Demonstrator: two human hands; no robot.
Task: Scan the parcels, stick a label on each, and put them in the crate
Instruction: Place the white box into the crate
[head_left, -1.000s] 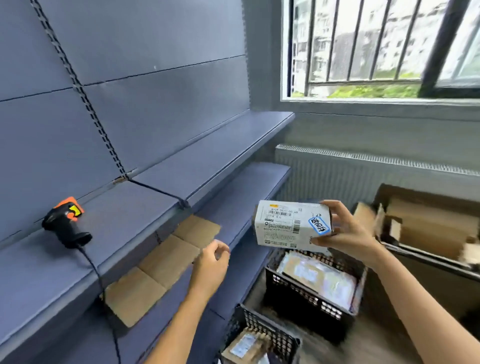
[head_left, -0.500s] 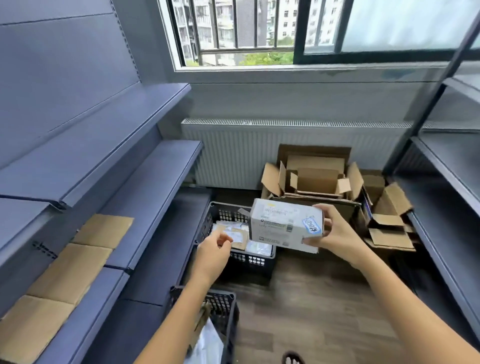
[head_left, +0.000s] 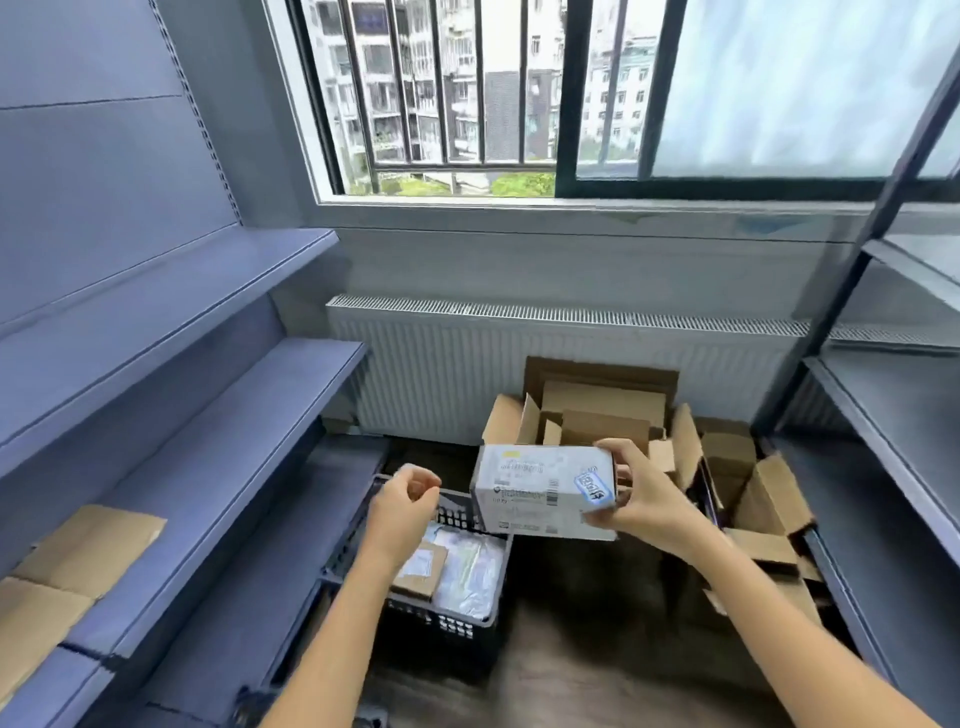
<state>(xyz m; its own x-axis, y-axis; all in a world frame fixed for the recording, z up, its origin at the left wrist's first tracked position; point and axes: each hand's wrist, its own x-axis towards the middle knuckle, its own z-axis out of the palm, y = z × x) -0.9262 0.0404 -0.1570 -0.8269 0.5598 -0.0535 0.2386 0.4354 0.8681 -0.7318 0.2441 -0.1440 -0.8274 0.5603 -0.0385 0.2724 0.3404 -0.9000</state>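
My right hand (head_left: 641, 496) grips the right end of a white box parcel (head_left: 535, 488), thumb underneath and fingers over the top. The parcel carries a printed shipping label and a small blue-edged sticker (head_left: 592, 486) near its right end. It hangs in the air just above and right of a black plastic crate (head_left: 452, 623) on the floor. The crate holds a brown parcel (head_left: 418, 569) and a silvery bag parcel (head_left: 470, 571). My left hand (head_left: 402, 506) hovers over the crate's far rim with fingers loosely curled, holding nothing.
Blue metal shelves (head_left: 171, 415) run along the left, with flat cardboard sheets (head_left: 78, 551) on the lower one. Open empty cardboard boxes (head_left: 602, 410) are piled under the radiator (head_left: 519, 364). A grey shelf unit (head_left: 893, 426) stands on the right. Wooden floor lies below.
The view has swung right, away from the scanner on the left shelf, towards the window. The parcel in my right hand has come closer to the crate; my left hand has followed it.
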